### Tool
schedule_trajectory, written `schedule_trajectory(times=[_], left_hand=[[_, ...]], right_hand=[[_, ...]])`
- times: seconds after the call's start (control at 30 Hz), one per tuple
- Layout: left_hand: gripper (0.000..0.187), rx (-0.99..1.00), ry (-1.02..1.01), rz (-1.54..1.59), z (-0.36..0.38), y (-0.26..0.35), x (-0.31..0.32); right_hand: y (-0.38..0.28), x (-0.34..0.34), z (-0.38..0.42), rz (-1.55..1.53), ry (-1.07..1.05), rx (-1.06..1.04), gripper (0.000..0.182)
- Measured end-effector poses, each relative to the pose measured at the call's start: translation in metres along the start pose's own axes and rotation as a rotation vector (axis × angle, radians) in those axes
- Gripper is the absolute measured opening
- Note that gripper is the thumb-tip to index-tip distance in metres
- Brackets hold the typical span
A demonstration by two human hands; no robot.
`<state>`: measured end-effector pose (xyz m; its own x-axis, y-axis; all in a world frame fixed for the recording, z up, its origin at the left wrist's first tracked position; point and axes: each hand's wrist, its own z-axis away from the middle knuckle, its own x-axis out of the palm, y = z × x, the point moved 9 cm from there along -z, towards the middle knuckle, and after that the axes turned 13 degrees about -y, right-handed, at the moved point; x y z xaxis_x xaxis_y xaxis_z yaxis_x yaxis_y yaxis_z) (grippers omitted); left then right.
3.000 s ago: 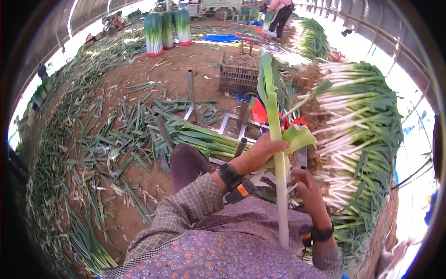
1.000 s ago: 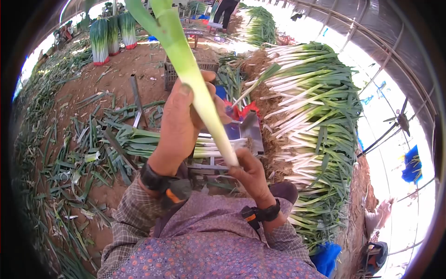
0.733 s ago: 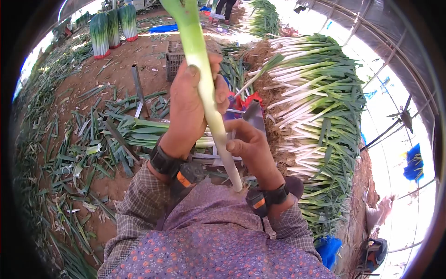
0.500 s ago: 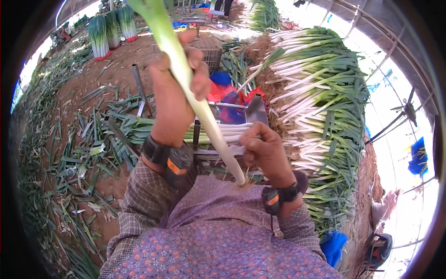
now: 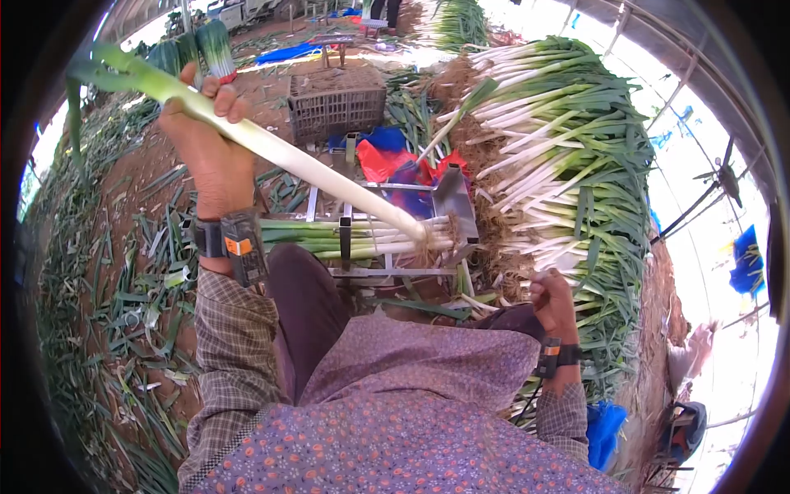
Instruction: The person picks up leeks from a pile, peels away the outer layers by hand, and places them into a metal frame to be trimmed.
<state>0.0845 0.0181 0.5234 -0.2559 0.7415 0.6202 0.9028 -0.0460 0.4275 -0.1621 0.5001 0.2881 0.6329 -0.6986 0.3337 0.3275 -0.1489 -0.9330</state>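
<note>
My left hand (image 5: 210, 148) is wrapped around the upper, pale green part of a long leek (image 5: 304, 169). The leek slants down to the right, its leaves at the upper left and its rooted white end over a metal rack (image 5: 455, 206). Several more leeks (image 5: 317, 239) lie lengthwise in that rack, roots to the right. Low at the right, my right hand (image 5: 553, 300) is closed beside the big leek pile (image 5: 568, 198). Something pale and thin shows by its fingertips, too blurred to name.
A plastic crate (image 5: 337, 107) stands beyond the rack, with red plastic (image 5: 383, 160) nearer to me. Cut green leaves (image 5: 123, 329) litter the soil at left. Bundled leeks (image 5: 216, 51) stand upright at the back left. Another person's legs (image 5: 385, 15) show far back.
My left hand has swung left with the leek, which now lies flatter, its root end over the rack. My right hand has left the leek's lower part and moved right and down toward the pile.
</note>
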Motion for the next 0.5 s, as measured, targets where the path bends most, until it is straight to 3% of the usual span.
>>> schedule_trajectory(times=[0.07, 0.1, 0.2, 0.27, 0.33, 0.4, 0.5], left_hand=[[0.031, 0.018, 0.081, -0.059, 0.001, 0.003, -0.005], [0.03, 0.023, 0.129, -0.092, 0.004, 0.002, -0.005], [0.023, 0.005, 0.158, -0.066, 0.01, -0.013, -0.009], [0.018, -0.018, 0.167, -0.061, 0.017, -0.022, -0.007], [0.014, -0.047, 0.193, -0.097, 0.032, -0.033, 0.006], [0.017, -0.073, 0.209, -0.087, 0.04, -0.045, 0.013], [0.023, -0.104, 0.247, -0.146, 0.048, -0.056, 0.011]], right_hand=[[0.014, 0.011, -0.006, 0.658, -0.019, 0.3, 0.011], [0.016, 0.022, -0.014, 1.299, -0.083, 0.247, 0.019], [0.004, 0.079, -0.026, 1.587, -0.145, 0.133, 0.025], [-0.039, 0.135, -0.024, 1.346, -0.068, -0.025, 0.024], [-0.076, 0.192, -0.016, 1.193, -0.019, -0.503, 0.029], [-0.092, 0.244, -0.007, 1.228, -0.093, -0.844, 0.037], [-0.074, 0.268, -0.025, 1.404, -0.136, -0.843, 0.035]])
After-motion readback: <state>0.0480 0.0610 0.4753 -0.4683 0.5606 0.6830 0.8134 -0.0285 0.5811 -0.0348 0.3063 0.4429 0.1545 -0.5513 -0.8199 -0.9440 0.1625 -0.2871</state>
